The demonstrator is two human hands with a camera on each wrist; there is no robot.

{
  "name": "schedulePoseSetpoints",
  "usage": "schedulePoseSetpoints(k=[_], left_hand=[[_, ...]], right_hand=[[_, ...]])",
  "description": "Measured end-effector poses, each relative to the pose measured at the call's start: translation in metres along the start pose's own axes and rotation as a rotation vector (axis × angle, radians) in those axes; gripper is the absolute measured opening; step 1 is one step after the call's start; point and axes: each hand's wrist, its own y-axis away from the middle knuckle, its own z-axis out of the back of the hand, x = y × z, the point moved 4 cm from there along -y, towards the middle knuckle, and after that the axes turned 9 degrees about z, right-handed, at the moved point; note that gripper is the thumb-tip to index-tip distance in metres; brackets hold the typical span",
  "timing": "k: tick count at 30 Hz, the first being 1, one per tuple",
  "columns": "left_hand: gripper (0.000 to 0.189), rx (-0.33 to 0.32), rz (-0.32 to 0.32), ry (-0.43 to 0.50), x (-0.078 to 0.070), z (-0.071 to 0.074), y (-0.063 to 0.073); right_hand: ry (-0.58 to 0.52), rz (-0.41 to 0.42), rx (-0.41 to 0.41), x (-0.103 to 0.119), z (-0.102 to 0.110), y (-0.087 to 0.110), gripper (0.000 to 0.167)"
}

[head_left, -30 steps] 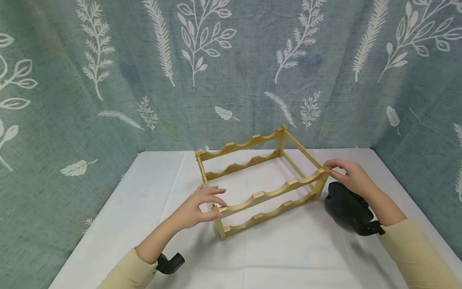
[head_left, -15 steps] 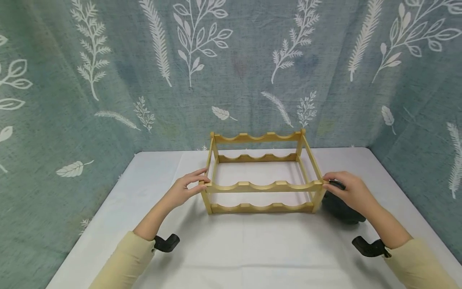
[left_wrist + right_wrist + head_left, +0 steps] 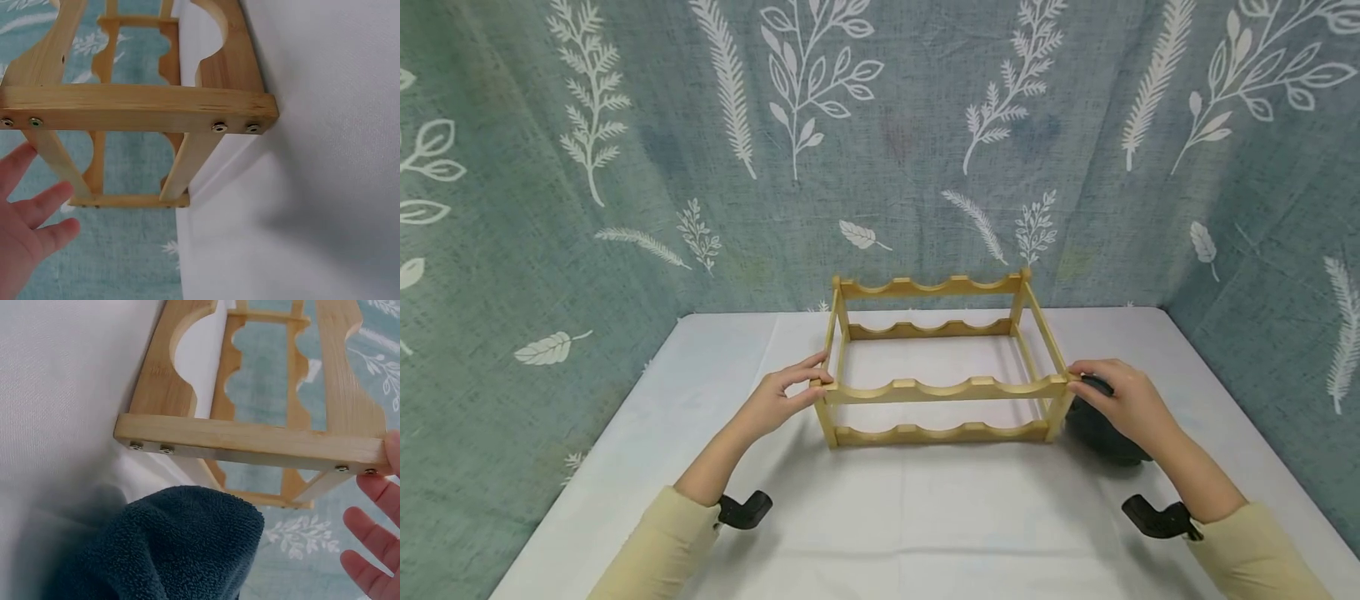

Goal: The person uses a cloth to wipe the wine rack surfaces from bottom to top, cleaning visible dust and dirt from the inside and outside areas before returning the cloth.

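A light wooden wine rack [image 3: 940, 389] with scalloped rails on two levels stands upright on the white-covered table, its long side facing me. At its front left upper corner, my left hand [image 3: 775, 402] pinches the frame between thumb and fingers. In the left wrist view the other fingers [image 3: 47, 206] spread loosely beside the end post. My right hand [image 3: 1123, 396] pinches the front right upper corner with thumb and forefinger. Its remaining fingers [image 3: 369, 528] stay apart from the wood. Screw heads show on both end posts.
A crumpled dark terry towel [image 3: 181, 544] lies beside the rack's right end, partly under my right hand in the head view. Grey-green leaf-patterned cloth [image 3: 880, 167] hangs behind and at both sides of the white table [image 3: 880, 508].
The wine rack has turned from a slant to square with the table; its front left corner moved away from me. My left hand went from loosely at the corner to holding it.
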Motion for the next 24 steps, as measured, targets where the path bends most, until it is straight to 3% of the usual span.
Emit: schedulePoseSetpoints(k=[9,15,22,24], left_hand=[[0.018,0.013,0.01,0.004,-0.004,-0.002,0.002],[0.019,0.022,0.027,-0.024,-0.03,0.0,0.01],[0.02,0.0,0.035,0.009,-0.002,0.001,0.006],[0.02,0.008,0.032,0.011,-0.001,0.002,0.006]], right_hand=[[-0.021,-0.07,0.017,0.0,-0.001,0.003,0.025],[-0.017,-0.067,0.014,0.001,-0.001,0.004,0.024],[-0.022,-0.061,-0.007,0.003,-0.002,0.003,0.025],[-0.041,-0.081,0.014,0.003,-0.002,0.002,0.024]])
